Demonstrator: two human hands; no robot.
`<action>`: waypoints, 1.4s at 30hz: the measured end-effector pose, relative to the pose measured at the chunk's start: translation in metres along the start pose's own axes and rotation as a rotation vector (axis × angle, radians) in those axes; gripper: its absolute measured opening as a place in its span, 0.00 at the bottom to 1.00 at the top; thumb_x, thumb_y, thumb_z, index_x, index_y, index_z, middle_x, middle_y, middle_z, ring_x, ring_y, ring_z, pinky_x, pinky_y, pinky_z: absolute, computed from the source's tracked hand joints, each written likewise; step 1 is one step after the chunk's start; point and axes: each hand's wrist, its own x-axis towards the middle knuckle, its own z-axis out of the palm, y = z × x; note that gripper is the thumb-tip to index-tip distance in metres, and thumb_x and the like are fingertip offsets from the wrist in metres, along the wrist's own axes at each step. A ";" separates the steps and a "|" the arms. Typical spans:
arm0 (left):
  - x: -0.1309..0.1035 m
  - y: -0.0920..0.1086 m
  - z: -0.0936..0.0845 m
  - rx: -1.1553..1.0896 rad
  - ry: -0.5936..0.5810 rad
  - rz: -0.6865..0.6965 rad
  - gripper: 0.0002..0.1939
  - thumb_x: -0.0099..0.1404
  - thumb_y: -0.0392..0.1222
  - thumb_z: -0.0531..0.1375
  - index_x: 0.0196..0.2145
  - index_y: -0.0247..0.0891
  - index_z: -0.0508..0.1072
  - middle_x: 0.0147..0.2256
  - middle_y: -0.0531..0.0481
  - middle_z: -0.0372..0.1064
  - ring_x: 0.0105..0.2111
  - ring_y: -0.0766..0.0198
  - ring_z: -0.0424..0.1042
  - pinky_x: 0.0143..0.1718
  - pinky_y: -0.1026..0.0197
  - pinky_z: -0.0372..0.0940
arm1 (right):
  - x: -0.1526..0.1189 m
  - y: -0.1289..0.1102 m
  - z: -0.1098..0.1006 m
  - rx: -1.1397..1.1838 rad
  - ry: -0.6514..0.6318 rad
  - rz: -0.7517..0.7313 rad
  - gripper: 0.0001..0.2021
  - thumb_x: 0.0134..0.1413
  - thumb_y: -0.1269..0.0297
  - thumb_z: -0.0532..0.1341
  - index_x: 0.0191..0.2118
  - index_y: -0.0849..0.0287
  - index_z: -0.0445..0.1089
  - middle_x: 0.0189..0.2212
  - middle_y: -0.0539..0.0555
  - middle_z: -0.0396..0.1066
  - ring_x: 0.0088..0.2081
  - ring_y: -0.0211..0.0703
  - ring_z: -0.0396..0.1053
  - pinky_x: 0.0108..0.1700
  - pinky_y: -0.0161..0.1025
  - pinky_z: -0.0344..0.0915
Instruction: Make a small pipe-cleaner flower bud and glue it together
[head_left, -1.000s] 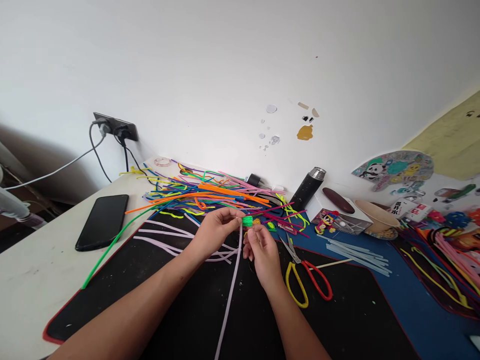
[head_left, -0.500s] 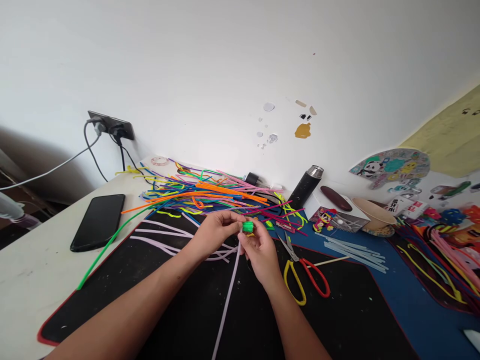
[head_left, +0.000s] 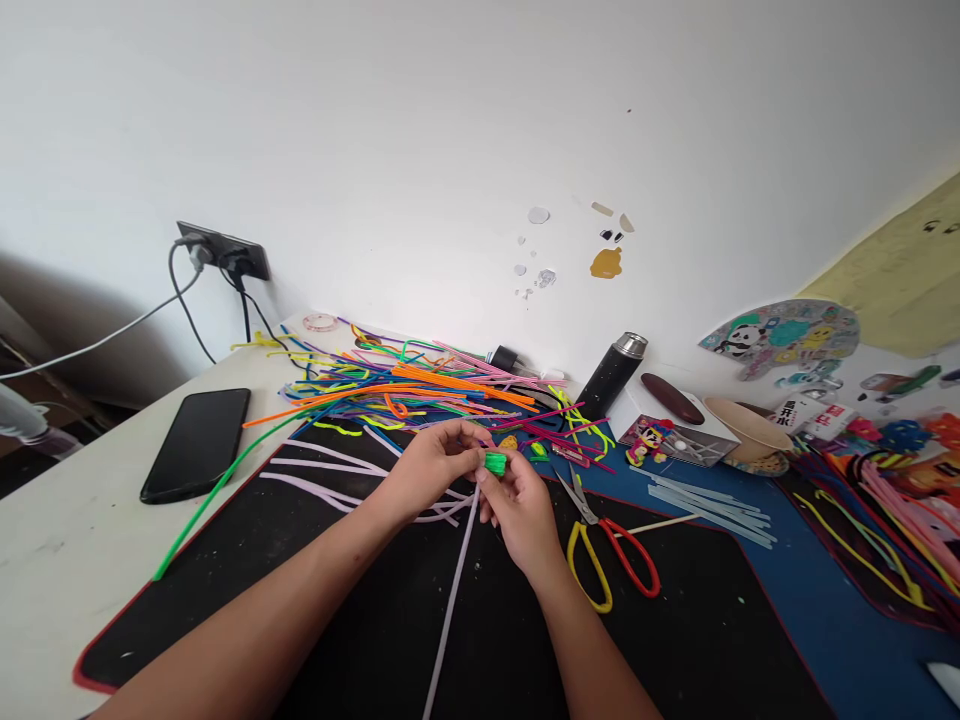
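Note:
My left hand and my right hand meet above the black mat, fingertips pinched together. Between them sits a small bright green bundle of pipe cleaner. A long pale lilac pipe cleaner hangs from the fingertips down toward the bottom edge; exactly how it joins the green bundle is hidden by the fingers. Several more lilac pipe cleaners lie on the mat left of my hands. Scissors with one yellow and one red handle rest, blades parted, to the right.
A heap of coloured pipe cleaners spreads along the wall. On the left lies a black phone. A black flask, a small figurine and pale translucent sticks are at the right.
The green bundle has turned slightly between my fingertips, and the lilac pipe cleaner's upper end has shifted a little to the left. Both arms stay nearly in place.

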 end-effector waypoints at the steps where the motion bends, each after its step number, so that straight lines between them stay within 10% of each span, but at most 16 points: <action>1: 0.000 0.000 0.000 -0.008 -0.005 -0.004 0.16 0.54 0.43 0.73 0.40 0.36 0.79 0.33 0.51 0.76 0.31 0.63 0.73 0.35 0.61 0.69 | 0.000 -0.001 0.000 -0.002 -0.003 0.001 0.18 0.59 0.48 0.68 0.46 0.56 0.72 0.26 0.47 0.70 0.20 0.35 0.64 0.19 0.32 0.58; 42: -0.001 0.000 -0.010 -0.528 -0.176 -0.389 0.19 0.54 0.29 0.72 0.44 0.33 0.81 0.38 0.43 0.81 0.35 0.62 0.79 0.40 0.63 0.71 | -0.013 -0.017 -0.006 -0.205 -0.080 -0.068 0.15 0.64 0.49 0.67 0.47 0.53 0.74 0.24 0.47 0.70 0.20 0.40 0.66 0.24 0.37 0.64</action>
